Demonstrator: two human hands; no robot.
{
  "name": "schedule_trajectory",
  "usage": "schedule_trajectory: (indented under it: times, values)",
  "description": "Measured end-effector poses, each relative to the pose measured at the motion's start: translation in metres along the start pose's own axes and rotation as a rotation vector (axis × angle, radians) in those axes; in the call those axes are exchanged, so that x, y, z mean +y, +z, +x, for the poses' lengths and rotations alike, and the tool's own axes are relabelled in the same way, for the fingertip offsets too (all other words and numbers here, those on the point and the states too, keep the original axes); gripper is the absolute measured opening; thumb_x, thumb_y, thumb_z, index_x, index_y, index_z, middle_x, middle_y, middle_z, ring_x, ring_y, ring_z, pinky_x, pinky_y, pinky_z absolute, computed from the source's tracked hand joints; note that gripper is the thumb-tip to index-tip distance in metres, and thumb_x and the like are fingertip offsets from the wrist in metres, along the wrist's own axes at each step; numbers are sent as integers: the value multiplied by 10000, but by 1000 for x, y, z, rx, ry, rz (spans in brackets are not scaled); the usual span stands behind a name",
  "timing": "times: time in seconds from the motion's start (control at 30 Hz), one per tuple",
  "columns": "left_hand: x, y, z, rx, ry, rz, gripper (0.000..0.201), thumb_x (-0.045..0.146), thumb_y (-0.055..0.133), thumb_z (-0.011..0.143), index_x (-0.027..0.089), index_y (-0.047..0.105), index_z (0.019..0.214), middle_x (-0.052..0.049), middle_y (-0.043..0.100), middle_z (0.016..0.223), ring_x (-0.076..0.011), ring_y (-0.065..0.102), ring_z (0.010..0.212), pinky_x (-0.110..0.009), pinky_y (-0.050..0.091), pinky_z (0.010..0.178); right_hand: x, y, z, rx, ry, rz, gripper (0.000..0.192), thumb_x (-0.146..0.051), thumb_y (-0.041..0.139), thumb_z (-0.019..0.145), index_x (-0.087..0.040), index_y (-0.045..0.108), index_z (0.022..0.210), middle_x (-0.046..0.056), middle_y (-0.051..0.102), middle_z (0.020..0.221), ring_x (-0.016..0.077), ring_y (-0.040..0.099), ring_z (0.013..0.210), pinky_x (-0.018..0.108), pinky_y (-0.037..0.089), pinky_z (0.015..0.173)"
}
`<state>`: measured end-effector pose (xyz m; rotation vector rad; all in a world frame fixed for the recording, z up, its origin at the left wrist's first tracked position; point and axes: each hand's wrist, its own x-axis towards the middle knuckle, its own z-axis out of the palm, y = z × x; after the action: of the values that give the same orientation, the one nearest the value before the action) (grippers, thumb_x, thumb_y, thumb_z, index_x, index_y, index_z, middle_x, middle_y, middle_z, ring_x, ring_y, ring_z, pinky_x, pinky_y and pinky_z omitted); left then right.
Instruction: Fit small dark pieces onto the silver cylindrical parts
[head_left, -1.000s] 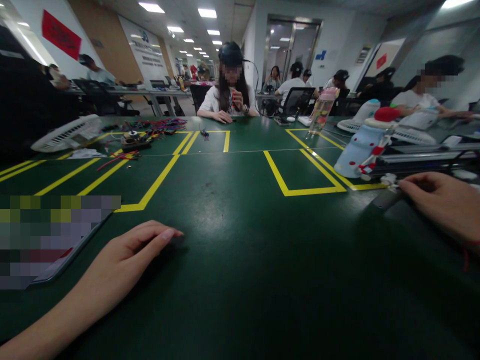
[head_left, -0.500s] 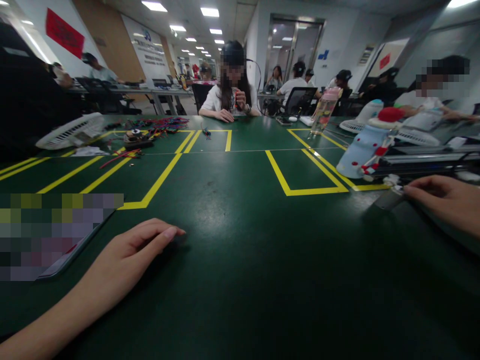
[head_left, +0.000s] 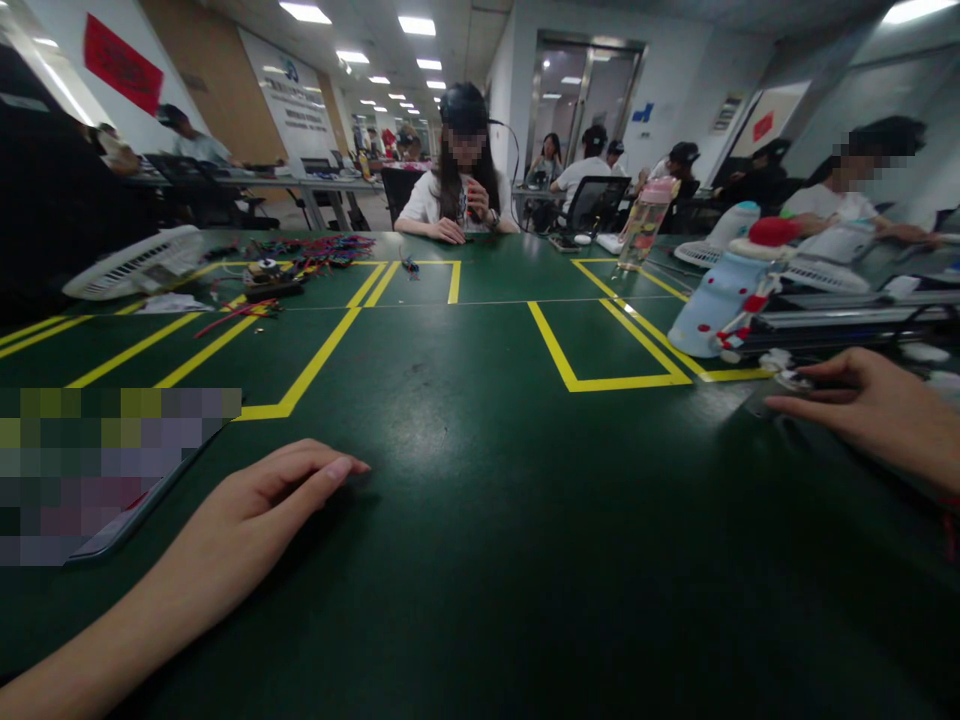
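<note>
On the dark green table [head_left: 480, 520], my left hand [head_left: 289, 500] rests with loosely stretched fingers, the thumb lying alongside the index finger, and nothing shows in it. A tablet-like device [head_left: 124, 545] with a blurred-out screen lies left of that hand. At the right edge, my right hand [head_left: 870, 405] has thumb and fingers closed around a small grey object with a white, lumpy top [head_left: 780, 378]; its kind is unclear. Just behind that hand stands a light blue bottle [head_left: 701, 305] with red dots and a red pompom on top.
Yellow tape lines [head_left: 630, 383] mark the table. Tangled wires [head_left: 322, 255] and a white fan [head_left: 135, 265] lie at the far left. A pink-lidded clear bottle [head_left: 645, 225] and metal rails [head_left: 862, 318] stand right. A person [head_left: 465, 170] sits opposite.
My right hand has shifted slightly left, and its thumb now reaches in front of the small grey object. My left hand stays in place. The view has moved a little.
</note>
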<state>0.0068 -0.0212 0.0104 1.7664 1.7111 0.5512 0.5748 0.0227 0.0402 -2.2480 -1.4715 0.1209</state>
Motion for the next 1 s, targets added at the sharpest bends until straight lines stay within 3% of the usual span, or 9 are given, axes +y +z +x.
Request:
schedule_trajectory:
  times: [0.13, 0.27, 0.33, 0.5, 0.63, 0.73, 0.83, 0.9, 1.0]
  values:
    - [1, 0, -1, 7, 18, 9, 392, 579, 463, 873, 277, 689, 980, -7, 689, 1044, -252, 603, 1016, -337, 430, 879, -1, 11, -5, 108, -85, -51, 477, -492, 744, 637, -201, 527, 947, 115, 664, 996, 223, 658, 839, 335, 498, 712]
    - [7, 2, -1, 45, 24, 36, 420, 589, 459, 860, 264, 706, 959, -17, 705, 984, -257, 620, 956, -340, 446, 859, -41, 32, -38, 236, -378, 142, 475, -487, 712, 687, -191, 549, 1020, 111, 636, 1054, 225, 650, 860, 383, 531, 762]
    - [9, 4, -1, 55, 36, 35, 424, 588, 460, 858, 260, 710, 959, -24, 709, 991, -260, 620, 968, -341, 451, 865, -77, 46, -65, 129, -558, 294, 452, -470, 683, 737, -224, 543, 1090, 86, 619, 1117, 200, 651, 909, 366, 557, 794]
    - [6, 3, -2, 66, 26, 35, 420, 594, 466, 861, 268, 710, 964, -13, 710, 978, -250, 629, 950, -342, 457, 862, -165, 76, -127, -292, -939, 508, 286, -320, 640, 810, -252, 546, 1072, 42, 619, 1155, 170, 609, 1056, 349, 528, 911]
    - [11, 1, 2, 59, -18, 26, 429, 604, 487, 854, 264, 704, 1000, -24, 717, 1026, -260, 640, 967, -358, 466, 856, -187, 92, -146, -464, -984, 570, 306, -263, 612, 827, -239, 520, 1117, 42, 603, 1180, 138, 598, 1050, 319, 507, 924]
    - [34, 12, 7, 46, -15, -7, 452, 608, 527, 833, 272, 678, 1094, -35, 713, 989, -249, 652, 872, -353, 489, 747, -182, 100, -146, -538, -891, 627, 532, -314, 669, 792, -255, 426, 1261, 54, 587, 1218, 146, 593, 1083, 332, 497, 955]
    - [72, 33, 10, -25, 209, -42, 383, 542, 578, 831, 303, 679, 1113, -36, 683, 953, -217, 632, 803, -340, 485, 685, -178, 104, -144, -602, -813, 693, 705, -363, 725, 743, -254, 345, 1326, 66, 592, 1224, 157, 598, 1097, 346, 495, 964]
    - [94, 47, 11, -62, 351, -92, 279, 472, 609, 833, 333, 713, 1051, -32, 668, 1013, -205, 624, 874, -337, 485, 737, -179, 104, -143, -621, -814, 699, 630, -357, 706, 764, -247, 393, 1299, 58, 612, 1194, 154, 611, 1067, 342, 502, 935]
    - [112, 55, 14, -51, 391, -173, 183, 426, 635, 824, 331, 752, 928, -21, 656, 974, -188, 613, 867, -327, 480, 755, -182, 101, -143, -617, -843, 650, 456, -332, 657, 806, -234, 504, 1225, 42, 635, 1148, 141, 620, 1010, 316, 502, 882]
